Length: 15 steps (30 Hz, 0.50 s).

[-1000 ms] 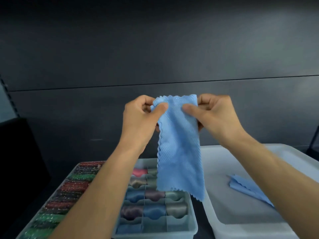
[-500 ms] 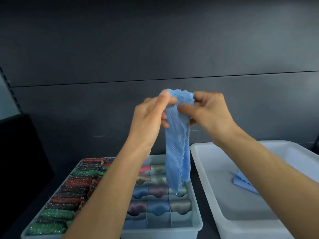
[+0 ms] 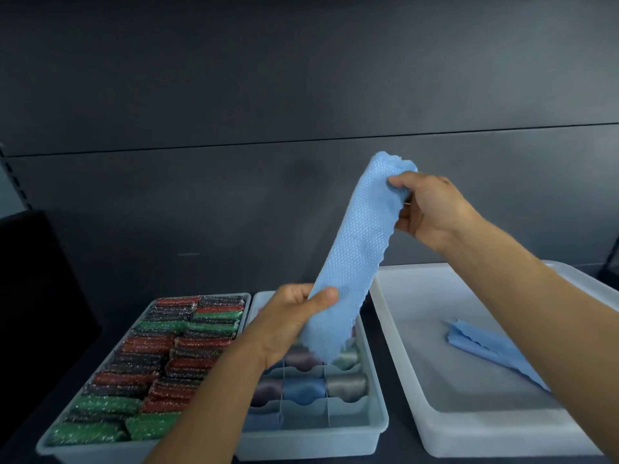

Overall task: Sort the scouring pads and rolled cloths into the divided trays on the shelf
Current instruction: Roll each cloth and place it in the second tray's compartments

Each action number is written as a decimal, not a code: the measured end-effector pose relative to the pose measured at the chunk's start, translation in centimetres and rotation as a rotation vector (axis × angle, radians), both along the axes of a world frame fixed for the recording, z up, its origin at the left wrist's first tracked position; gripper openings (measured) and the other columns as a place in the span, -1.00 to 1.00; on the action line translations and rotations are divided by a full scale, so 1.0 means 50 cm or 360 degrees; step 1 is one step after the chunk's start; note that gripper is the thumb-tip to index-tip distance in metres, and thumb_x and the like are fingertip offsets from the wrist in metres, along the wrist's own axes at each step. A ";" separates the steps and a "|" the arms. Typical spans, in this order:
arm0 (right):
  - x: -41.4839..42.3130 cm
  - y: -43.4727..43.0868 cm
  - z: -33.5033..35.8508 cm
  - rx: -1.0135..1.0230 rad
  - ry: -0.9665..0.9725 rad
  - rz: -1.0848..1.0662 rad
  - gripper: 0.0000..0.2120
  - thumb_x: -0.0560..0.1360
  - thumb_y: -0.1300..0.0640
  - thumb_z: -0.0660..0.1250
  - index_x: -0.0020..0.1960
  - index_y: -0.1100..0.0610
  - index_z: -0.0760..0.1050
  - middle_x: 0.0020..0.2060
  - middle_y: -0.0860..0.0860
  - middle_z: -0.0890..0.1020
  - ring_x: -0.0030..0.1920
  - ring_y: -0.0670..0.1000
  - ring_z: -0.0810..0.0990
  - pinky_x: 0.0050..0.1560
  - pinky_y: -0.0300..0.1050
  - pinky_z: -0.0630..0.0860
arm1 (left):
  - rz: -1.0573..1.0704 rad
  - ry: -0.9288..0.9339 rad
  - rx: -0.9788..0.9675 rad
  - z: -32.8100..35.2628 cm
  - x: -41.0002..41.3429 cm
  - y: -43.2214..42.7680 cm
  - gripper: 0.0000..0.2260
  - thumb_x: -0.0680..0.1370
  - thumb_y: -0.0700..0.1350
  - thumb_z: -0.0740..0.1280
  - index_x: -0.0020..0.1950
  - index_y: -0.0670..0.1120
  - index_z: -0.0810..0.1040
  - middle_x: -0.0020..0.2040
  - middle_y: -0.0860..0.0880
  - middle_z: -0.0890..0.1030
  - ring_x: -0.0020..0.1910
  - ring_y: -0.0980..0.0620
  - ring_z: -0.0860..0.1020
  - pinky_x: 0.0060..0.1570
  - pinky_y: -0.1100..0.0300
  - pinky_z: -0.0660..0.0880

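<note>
Above the grid-divided translucent tray, right hand curls its fingers round the top of a light-blue textured cloth strip. Left hand pinches its lower part, thumb in front. Cloth is airborne, slanted between them. Another folded blue cloth lies in the white tub.

Dark grey panelled wall with a horizontal seam behind a dark shelf; black object at left.
</note>
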State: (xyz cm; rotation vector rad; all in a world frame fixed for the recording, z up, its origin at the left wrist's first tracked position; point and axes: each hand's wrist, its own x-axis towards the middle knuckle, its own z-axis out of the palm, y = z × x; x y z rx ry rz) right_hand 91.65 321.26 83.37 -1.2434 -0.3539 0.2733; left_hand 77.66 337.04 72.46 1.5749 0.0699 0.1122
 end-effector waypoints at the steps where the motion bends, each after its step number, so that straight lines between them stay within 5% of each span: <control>1: 0.010 -0.005 -0.009 0.0023 0.0059 -0.0063 -0.83 0.54 0.27 0.27 0.13 0.22 0.46 -0.22 0.05 0.62 -0.33 -0.02 0.63 -0.38 -0.16 0.57 | 0.0030 0.0033 0.0009 -0.004 -0.004 0.006 -0.71 0.46 0.04 0.37 -0.07 -0.19 0.68 -0.16 -0.23 0.69 -0.27 -0.08 0.66 -0.31 0.12 0.58; 7: 0.045 -0.033 -0.071 0.0013 0.0189 -0.0448 -0.88 0.56 0.29 0.26 0.09 0.18 0.46 -0.10 0.11 0.63 -0.12 0.10 0.66 -0.24 -0.06 0.61 | 0.0272 0.0142 -0.0012 -0.008 -0.014 0.034 -0.79 0.53 -0.02 0.36 -0.19 -0.14 0.59 -0.43 -0.12 0.59 -0.45 -0.01 0.62 -0.51 0.27 0.50; 12: -0.004 -0.006 -0.117 -0.0216 -0.0321 -0.0390 -0.90 0.52 0.30 0.30 -0.11 0.16 0.57 -0.23 0.05 0.66 -0.22 0.01 0.63 -0.09 -0.01 0.59 | 0.0328 0.0020 -0.0049 0.017 0.003 0.017 -0.80 0.57 -0.07 0.34 -0.07 -0.19 0.65 -0.33 -0.13 0.64 -0.39 0.00 0.63 -0.46 0.24 0.52; 15: -0.053 0.012 -0.139 -0.0318 -0.0673 -0.0171 -0.90 0.53 0.30 0.33 -0.15 0.27 0.57 -0.36 -0.01 0.57 -0.32 -0.09 0.47 -0.24 -0.16 0.45 | 0.0325 -0.0055 -0.0124 0.034 0.014 0.004 -0.80 0.57 -0.07 0.34 -0.14 -0.14 0.68 -0.24 -0.15 0.69 -0.32 -0.02 0.67 -0.40 0.25 0.56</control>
